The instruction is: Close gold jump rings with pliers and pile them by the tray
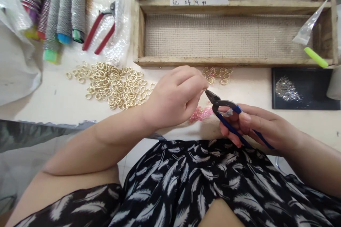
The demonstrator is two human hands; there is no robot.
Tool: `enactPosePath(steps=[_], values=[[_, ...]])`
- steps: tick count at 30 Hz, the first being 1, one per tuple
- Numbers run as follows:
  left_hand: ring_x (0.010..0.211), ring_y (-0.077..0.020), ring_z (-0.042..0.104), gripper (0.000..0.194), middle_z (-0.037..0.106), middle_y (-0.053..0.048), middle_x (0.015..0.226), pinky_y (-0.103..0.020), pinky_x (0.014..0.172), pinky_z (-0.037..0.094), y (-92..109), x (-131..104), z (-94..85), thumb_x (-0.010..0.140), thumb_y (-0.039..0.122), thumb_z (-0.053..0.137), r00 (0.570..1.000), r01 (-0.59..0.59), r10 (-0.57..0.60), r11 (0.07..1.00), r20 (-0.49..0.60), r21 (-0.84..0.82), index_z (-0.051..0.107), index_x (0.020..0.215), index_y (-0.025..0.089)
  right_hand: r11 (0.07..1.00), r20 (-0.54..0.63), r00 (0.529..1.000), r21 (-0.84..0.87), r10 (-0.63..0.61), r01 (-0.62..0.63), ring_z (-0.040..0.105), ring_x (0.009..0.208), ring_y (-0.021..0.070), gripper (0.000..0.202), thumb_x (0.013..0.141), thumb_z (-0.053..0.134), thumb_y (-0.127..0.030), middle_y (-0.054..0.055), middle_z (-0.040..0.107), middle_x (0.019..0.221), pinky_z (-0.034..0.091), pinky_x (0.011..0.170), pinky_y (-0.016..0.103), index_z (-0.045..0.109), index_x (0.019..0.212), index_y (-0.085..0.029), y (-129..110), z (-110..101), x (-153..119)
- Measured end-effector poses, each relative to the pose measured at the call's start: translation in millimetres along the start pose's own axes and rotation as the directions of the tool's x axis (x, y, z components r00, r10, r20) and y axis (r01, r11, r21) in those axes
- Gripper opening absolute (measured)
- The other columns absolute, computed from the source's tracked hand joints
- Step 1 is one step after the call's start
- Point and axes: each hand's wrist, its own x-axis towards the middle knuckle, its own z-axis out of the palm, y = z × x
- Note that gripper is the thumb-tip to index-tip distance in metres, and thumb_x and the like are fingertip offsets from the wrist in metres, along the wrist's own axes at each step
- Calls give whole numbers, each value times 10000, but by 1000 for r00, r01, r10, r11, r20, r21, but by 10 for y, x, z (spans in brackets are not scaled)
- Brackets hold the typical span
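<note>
My right hand (255,124) is wrapped around the blue handles of a pair of pliers (216,102), whose dark jaws point up and left. The tips of the jaws meet the fingertips of my left hand (178,94). That hand is closed in a pinch, and whatever lies between its fingers is hidden. Below the pliers' jaws is a small heap of pink beads (201,114), partly covered by my left hand. Left of this hand spreads a large pile of gold twisted rings (114,83). Several more gold rings (225,74) lie beyond my fingertips, with some pink bits among them.
A wooden tray with a mesh bottom (234,61) stands at the back. Red-handled cutters (92,32) rest on bubble wrap (117,42), beside several wire-wound tubes (64,14). On the right, a black pad (317,99) carries small shiny pieces (287,88).
</note>
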Motion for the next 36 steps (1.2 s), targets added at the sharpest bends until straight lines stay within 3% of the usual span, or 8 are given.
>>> enactPosePath(steps=[5, 8, 17, 20, 23, 27, 31, 36], values=[[977, -191, 702, 182, 761, -46, 1019, -353, 872, 589, 1, -8, 10, 986, 95, 512, 997, -61, 62, 997, -36, 38, 638, 985, 227, 1000, -8, 1000, 12, 8, -8, 689, 669, 154, 441, 911, 808, -632, 43, 768, 929, 550, 584, 273, 756, 1067, -222, 14, 2, 13], [987, -196, 707, 189, 764, -45, 1020, -361, 885, 601, 5, -11, 14, 982, 98, 510, 999, -43, 44, 997, -14, 68, 643, 995, 231, 1000, -18, 1000, 11, 5, -5, 688, 658, 156, 484, 913, 803, -637, 43, 765, 920, 550, 572, 274, 743, 1149, -219, 14, 15, 18], [961, -203, 699, 189, 742, -53, 941, -363, 845, 605, 2, -12, 33, 999, 131, 496, 999, -37, 38, 991, -2, 129, 652, 967, 234, 999, -11, 1000, 36, 13, -12, 681, 629, 153, 501, 896, 812, -654, 40, 759, 891, 532, 544, 269, 739, 1119, -210, 11, 26, 35], [968, -204, 705, 188, 750, -55, 953, -371, 853, 608, -12, -11, 41, 998, 126, 504, 998, -59, 63, 991, -27, 121, 656, 971, 233, 998, -1, 1000, 60, 9, -9, 688, 635, 164, 529, 907, 809, -636, 48, 770, 900, 534, 544, 278, 737, 1221, -217, 23, 9, 35], [982, -200, 717, 184, 771, -57, 994, -371, 870, 614, -13, -11, 28, 994, 114, 517, 995, -78, 82, 994, -59, 74, 660, 980, 229, 997, 18, 1000, 78, 0, -2, 695, 647, 156, 484, 924, 804, -615, 44, 777, 912, 538, 563, 268, 748, 1203, -224, 33, -6, 27], [897, -178, 723, 145, 774, -46, 943, -355, 824, 617, 18, -4, -12, 995, 147, 548, 996, 81, -85, 989, -30, -128, 663, 941, 216, 997, -2, 1000, 77, -6, 6, 689, 649, 155, 482, 924, 805, -606, 47, 776, 905, 545, 574, 271, 746, 1206, -221, 36, -19, 16], [770, -131, 698, 85, 763, -31, 900, -282, 700, 604, 50, 2, -33, 978, 176, 604, 952, 287, -305, 873, 18, -393, 643, 905, 196, 1000, -29, 999, 8, -29, 29, 674, 665, 154, 441, 920, 796, -621, 53, 754, 926, 550, 583, 276, 757, 1089, -215, 29, -11, 9], [740, -117, 700, 49, 751, -15, 879, -245, 637, 591, 34, -8, -29, 972, 187, 647, 916, 389, -393, 822, 81, -417, 643, 926, 203, 983, -34, 996, -166, -87, 80, 621, 682, 149, 457, 942, 753, -655, 58, 705, 925, 534, 597, 272, 738, 978, -200, 4, 21, 17]])
